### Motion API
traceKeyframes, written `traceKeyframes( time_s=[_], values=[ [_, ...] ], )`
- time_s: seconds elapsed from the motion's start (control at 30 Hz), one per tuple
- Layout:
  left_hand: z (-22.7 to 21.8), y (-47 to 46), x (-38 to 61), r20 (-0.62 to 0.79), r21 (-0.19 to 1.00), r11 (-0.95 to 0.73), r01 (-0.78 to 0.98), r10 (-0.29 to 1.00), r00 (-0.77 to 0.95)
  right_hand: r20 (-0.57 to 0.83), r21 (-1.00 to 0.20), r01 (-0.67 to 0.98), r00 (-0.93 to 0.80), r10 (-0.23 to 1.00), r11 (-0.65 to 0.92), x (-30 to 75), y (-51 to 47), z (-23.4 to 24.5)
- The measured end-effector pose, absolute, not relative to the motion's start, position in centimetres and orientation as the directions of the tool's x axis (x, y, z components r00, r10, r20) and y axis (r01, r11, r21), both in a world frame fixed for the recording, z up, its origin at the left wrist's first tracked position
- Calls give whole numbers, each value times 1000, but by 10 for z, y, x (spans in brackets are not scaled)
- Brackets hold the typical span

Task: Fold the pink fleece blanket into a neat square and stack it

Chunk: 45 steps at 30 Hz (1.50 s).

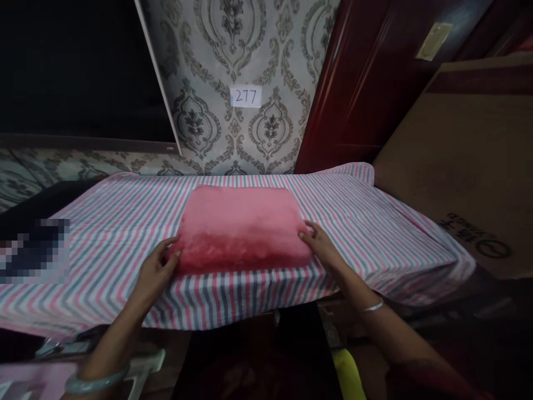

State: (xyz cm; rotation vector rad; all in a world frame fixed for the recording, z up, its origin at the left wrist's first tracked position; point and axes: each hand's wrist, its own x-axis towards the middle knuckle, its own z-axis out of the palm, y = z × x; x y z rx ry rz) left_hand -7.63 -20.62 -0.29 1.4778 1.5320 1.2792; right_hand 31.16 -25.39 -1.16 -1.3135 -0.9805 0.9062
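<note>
A pink plush cushion (244,222), rectangular and fuzzy with a darker red front side, lies flat on a striped cloth (341,216). I cannot tell whether it is a stuffed cushion or thick folded plush fabric. My left hand (156,272) grips its front left corner between thumb and fingers. On the opposite side, my right hand (322,244) holds the right edge, thumb on the near face and fingers behind. The underside of the pink piece is hidden.
Pink, white and grey stripes cover the table to its front edge. A large cardboard box (466,161) stands at the right, by a dark red door (353,72). A dark screen (79,72) is at the back left. A paper marked 277 (245,96) hangs on the wall.
</note>
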Motion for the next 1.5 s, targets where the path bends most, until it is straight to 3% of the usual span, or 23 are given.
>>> traceKeyframes(
  time_s=[0.17, 0.4, 0.63, 0.83, 1.1, 1.2, 1.4, 1.5],
  values=[
    [-13, -213, -81, 101, 970, -55, 236, 977, -187, -77, -997, -7, 383, 920, -80, 323, -277, -38],
    [-6, -218, -81, 47, 935, 17, 354, 984, -173, -147, -979, 92, 285, 947, -180, 315, -300, -25],
    [-8, -215, -89, -18, 982, 34, 186, 996, -87, -295, -952, -147, 197, 935, -270, 310, -302, -23],
    [-2, -219, -91, -35, 992, 29, 123, 998, 51, -268, -953, -160, 56, 962, -256, 305, -303, -28],
    [-11, -212, -83, -3, 994, -3, -105, 999, -48, -58, -998, -45, 310, 949, -47, 311, -300, -25],
    [-12, -212, -90, -47, 996, 47, -76, 999, 9, -132, -990, 20, 256, 958, -142, 315, -305, -28],
    [1, -214, -88, -161, 985, 155, -81, 984, -72, -247, -963, -154, 165, 955, -222, 315, -305, -30],
    [7, -210, -84, -171, 985, 171, -16, 985, -16, -259, -966, -85, 209, 943, -246, 310, -300, -28]
  ],
)
